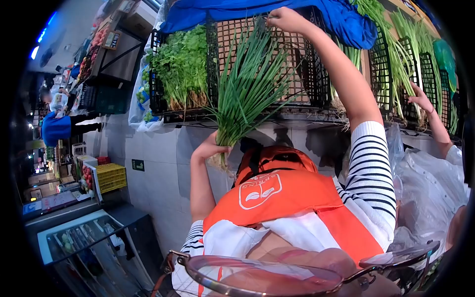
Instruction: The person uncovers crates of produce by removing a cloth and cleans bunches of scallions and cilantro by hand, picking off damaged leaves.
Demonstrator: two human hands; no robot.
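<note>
My left hand is closed around the root end of a big bunch of green onions. Their long green leaves fan upward over a black plastic crate with a mesh bottom. My right hand reaches to the far side of that crate, beside the leaf tips and the blue cloth. Its fingers are curled together, and whatever they grip is hidden or too small to name.
A crate of leafy greens with roots stands to the left. At the right, another person's hand touches long green stalks, above clear plastic bags. A person in blue stands far left, beyond a yellow crate.
</note>
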